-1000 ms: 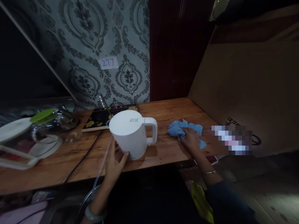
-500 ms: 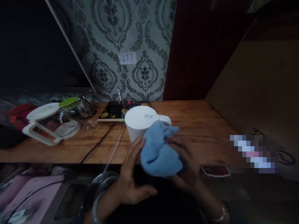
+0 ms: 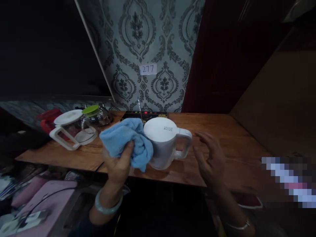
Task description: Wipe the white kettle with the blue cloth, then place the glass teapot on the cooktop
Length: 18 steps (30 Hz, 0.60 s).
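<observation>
Fingers of the left hand now clutch the crumpled blue cloth, leaving the right hand empty, fingers spread, beside the white lidded kettle at centre frame.

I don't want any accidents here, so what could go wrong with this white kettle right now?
The white kettle stands near the front edge of the wooden tabletop, so a pull might tip it off. The right hand is open beside the handle, apart from it, so pressure from the blue cloth in the left hand could shift the kettle. A red light shows on the black hob behind; if that is hot, stray cloth might scorch.
</observation>
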Motion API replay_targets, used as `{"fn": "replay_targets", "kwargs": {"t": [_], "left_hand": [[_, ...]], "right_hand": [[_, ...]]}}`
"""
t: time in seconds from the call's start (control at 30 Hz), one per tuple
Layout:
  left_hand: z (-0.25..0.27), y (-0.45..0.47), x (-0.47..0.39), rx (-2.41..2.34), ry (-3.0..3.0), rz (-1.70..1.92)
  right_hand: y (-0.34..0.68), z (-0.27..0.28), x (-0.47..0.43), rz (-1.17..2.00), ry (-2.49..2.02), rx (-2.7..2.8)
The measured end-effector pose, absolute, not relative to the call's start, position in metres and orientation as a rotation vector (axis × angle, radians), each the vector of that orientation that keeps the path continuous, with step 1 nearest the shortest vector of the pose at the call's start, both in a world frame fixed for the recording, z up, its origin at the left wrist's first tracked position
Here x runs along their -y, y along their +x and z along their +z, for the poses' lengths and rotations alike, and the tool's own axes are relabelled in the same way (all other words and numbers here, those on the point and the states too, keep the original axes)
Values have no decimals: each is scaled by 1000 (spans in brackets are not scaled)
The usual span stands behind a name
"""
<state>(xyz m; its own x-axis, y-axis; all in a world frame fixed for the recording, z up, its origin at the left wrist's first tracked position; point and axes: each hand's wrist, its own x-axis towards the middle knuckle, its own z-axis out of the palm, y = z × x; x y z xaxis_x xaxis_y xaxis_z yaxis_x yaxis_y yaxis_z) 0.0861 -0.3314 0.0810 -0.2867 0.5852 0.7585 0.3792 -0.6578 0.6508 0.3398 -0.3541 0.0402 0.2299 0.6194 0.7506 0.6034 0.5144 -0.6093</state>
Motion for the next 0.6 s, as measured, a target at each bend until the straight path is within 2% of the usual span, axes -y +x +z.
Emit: {"fn": "replay_targets", "kwargs": {"t": [0.07, 0.17, 0.27, 0.4, 0.6], "left_hand": [[93, 97, 314, -1150, 1987, 2031], [99, 111, 293, -1042, 2452, 1622], [98, 116, 285, -1009, 2631, 1339], [92, 114, 289, -1000, 2612, 1433], [43, 117, 296, -1057, 2316, 1906]], "right_hand": [[346, 29, 341, 176, -1174, 1370], [349, 11, 326, 429, -1156, 1293], [351, -1, 314, 545, -1127, 1223], [347, -9, 300, 687, -993, 1172], [329, -20, 288, 852, -881, 1048]]}}
